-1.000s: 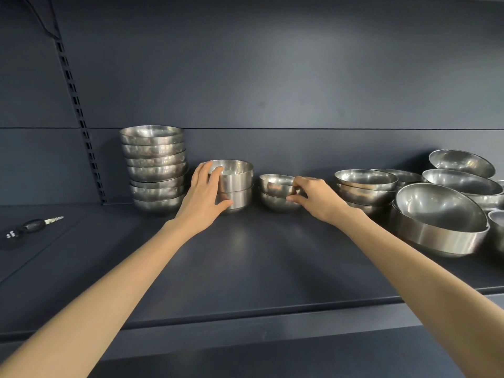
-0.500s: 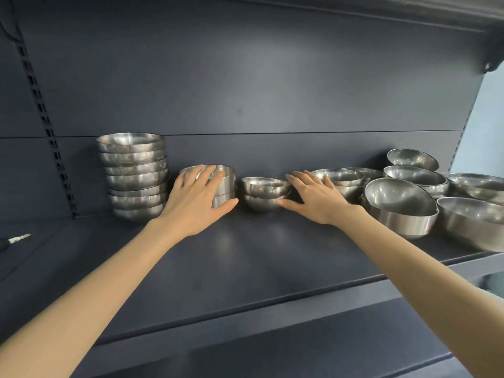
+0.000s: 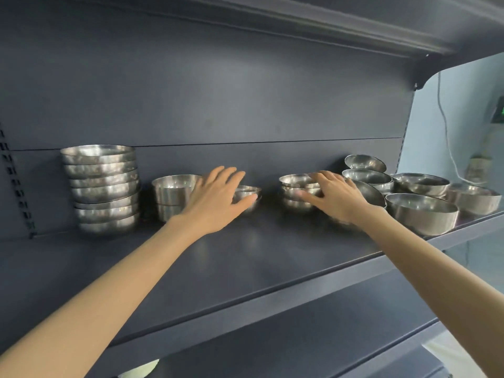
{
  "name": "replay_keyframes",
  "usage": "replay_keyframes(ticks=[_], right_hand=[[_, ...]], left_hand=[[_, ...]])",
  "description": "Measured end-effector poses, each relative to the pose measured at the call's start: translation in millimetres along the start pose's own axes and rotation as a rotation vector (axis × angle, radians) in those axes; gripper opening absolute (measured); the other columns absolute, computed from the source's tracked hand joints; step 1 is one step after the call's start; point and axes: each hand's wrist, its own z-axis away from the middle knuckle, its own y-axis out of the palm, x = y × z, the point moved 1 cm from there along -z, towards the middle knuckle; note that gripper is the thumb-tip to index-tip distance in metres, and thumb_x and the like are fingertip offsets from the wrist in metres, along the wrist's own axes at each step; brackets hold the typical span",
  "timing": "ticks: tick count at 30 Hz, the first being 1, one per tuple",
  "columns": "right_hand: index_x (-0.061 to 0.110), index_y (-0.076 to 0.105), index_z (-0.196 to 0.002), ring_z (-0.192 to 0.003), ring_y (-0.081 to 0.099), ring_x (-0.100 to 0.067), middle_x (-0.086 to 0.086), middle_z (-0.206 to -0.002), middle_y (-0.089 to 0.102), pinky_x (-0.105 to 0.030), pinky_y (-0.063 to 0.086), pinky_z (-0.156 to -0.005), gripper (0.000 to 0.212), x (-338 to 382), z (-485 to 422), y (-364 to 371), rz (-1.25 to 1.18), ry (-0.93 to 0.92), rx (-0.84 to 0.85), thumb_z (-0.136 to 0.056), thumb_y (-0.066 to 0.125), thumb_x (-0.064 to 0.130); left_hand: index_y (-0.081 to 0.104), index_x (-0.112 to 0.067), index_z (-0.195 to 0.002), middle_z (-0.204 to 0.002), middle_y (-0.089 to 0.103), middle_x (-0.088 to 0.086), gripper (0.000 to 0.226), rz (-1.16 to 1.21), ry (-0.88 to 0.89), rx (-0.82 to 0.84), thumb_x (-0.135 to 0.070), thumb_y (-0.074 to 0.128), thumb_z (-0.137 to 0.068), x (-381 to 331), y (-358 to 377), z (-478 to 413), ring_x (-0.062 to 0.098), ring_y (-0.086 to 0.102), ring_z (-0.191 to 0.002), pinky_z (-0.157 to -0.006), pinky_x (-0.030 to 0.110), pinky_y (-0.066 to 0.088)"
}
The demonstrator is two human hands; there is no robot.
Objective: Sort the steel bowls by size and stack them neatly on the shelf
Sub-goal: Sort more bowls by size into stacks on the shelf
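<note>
Head view showed the dark shelf [image 3: 245, 255] with all the steel bowls standing along its back wall. The left hand [image 3: 215, 199] lay against the small bowl pair [image 3: 249, 193] near the middle of the shelf. Its fingers [image 3: 226, 173] were straight and spread above the pair's left part, and the thumb touched the front of it, so the hand was flat and gripped nothing. Just left of this hand stood the two straight-sided bowls [image 3: 173, 193], one inside the other, and further left the tall stack [image 3: 102, 186] of medium bowls.

The right hand [image 3: 336, 197] reached over the short stack of small bowls [image 3: 293, 192]. Its fingers [image 3: 319, 177] were spread loosely over the right side of the rims, with the thumb stretched across the front. Whether they pressed on the metal I could not tell. A clear gap lay between the two small stacks. Right of the hand, the larger bowls [image 3: 421, 212] stood close together, unsorted, and one was tilted just behind the wrist.
</note>
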Motion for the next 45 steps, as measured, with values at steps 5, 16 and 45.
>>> replay_keyframes(ticks=[5, 16, 45], right_hand=[[0.018, 0.047, -0.137, -0.132, 0.04, -0.028, -0.007, -0.141, 0.046, -0.046, 0.032, -0.108, 0.054, -49, -16, -13, -0.05, 0.063, 0.0, -0.094, 0.048, 0.05], [0.012, 0.064, -0.119, -0.114, 0.055, -0.019, 0.003, -0.117, 0.062, -0.021, 0.035, -0.086, 0.031, -92, -62, -8, -0.299, -0.097, 0.134, -0.095, 0.057, 0.029], [0.002, 0.069, -0.091, -0.079, 0.052, -0.019, -0.006, -0.083, 0.063, -0.018, 0.032, -0.061, 0.015, -67, -91, 7, -0.48, -0.239, 0.063, -0.089, 0.066, 0.017]], left_hand=[[0.027, -0.022, -0.15, -0.158, 0.022, -0.007, 0.062, 0.08, 0.023, 0.014, -0.055, 0.035, -0.098, -36, 9, -29, 0.014, 0.012, -0.146, -0.114, 0.039, 0.018], [0.035, -0.019, -0.147, -0.154, 0.034, -0.004, 0.052, 0.167, -0.038, 0.076, -0.041, 0.041, -0.101, -83, 49, -87, 0.017, 0.023, -0.143, -0.112, 0.036, 0.024], [0.022, -0.018, -0.152, -0.158, 0.024, 0.001, 0.072, 0.585, -0.189, 0.056, -0.042, 0.056, -0.094, -72, 66, -108, 0.017, 0.024, -0.144, -0.117, 0.037, 0.025]])
